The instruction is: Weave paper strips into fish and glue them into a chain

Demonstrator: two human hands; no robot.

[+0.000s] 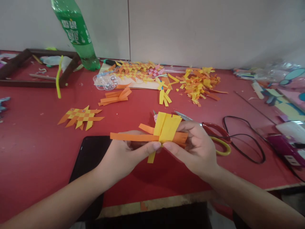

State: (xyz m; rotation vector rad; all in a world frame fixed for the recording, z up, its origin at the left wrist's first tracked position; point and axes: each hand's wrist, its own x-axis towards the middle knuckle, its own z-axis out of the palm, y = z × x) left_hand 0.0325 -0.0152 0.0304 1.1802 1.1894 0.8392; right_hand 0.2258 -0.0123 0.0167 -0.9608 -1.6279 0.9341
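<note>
the paper weave (164,132) is showing yellow strips crossing orange strips, loose ends sticking out. behind it scissors (214,133) are lying on the red table (35,146), a finished weave (81,117) at left, a phone (89,156) below. the left hand (124,156) and right hand (193,146) are pinching the weave between thumbs and fingers, above the table.

Wall (190,28) running behind everything, plain off-white, matte. Vertical seam (129,28) splitting it into two panels, left of centre. Worktop (35,152) butting against the wall, red surface, spanning the full width of view. Front edge (154,203) showing a bare tan strip below the red. Light falling soft and even, shadows lying faint on the red. Far right looking brighter, slightly washed out. Area below the front edge staying dark; floor too dim to tell.
</note>
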